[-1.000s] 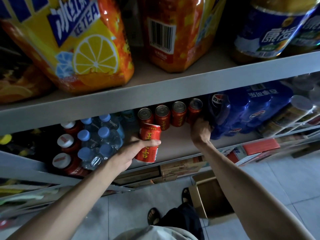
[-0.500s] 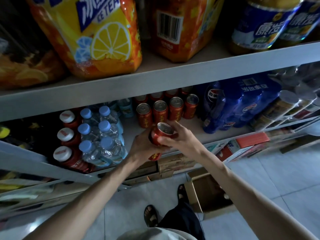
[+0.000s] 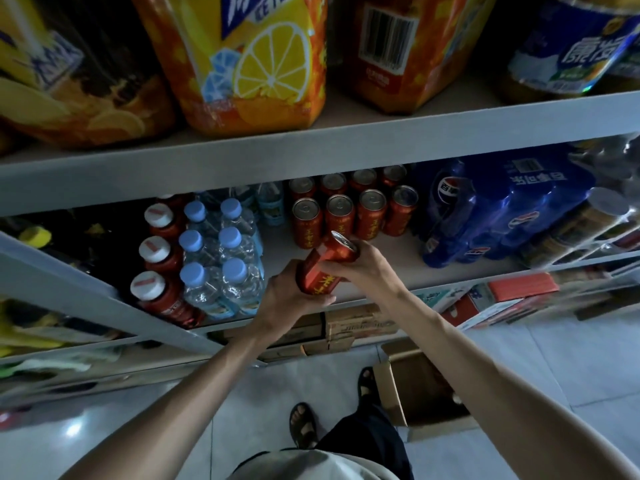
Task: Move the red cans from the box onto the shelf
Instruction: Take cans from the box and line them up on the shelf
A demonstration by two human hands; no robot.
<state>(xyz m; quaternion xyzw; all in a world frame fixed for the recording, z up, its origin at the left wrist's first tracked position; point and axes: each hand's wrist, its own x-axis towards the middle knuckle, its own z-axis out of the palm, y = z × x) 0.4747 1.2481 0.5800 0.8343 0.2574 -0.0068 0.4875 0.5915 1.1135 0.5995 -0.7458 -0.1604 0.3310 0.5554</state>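
A red can with yellow characters is tilted in front of the middle shelf, its silver top pointing up and right. My left hand grips its lower half from below. My right hand wraps its upper half near the rim. Behind it, several red cans stand upright in two rows on the shelf. The open cardboard box lies on the floor at the lower right, its inside dark.
Water bottles with blue caps and red bottles with white caps stand left of the cans. A blue wrapped soda pack sits right of them. Large tea bottles fill the upper shelf. My sandalled feet stand on the tiled floor.
My right hand left the rear row of cans and came onto the can that the left hand held. Both hands now hold it, tilted, slightly lower before the shelf.
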